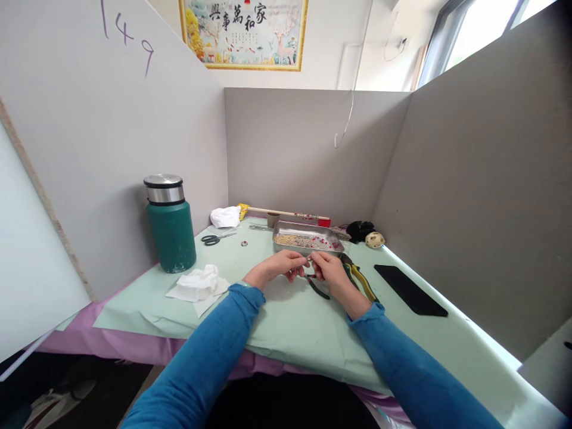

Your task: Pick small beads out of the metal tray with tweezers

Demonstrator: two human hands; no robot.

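My left hand (282, 265) and my right hand (329, 271) meet fingertip to fingertip over the table, just in front of a metal tray (308, 229). Fingers of both hands are pinched together around something small, too tiny to name. Inside the tray lie beads (308, 241), tan on the left and pink-red on the right. Below the right hand rests a dark-handled tool (318, 289), partly hidden by it. Pliers with yellow and green handles (364, 282) lie beside my right wrist.
A green bottle (170, 229) stands at the left, with crumpled tissue (199, 285) near it. Behind are scissors (214, 239), a small ring-shaped piece (243, 243) and a wooden stick (277, 211). To the right lie a black flat object (409, 289) and a speckled egg-shaped object (374, 239). Partitions enclose the table.
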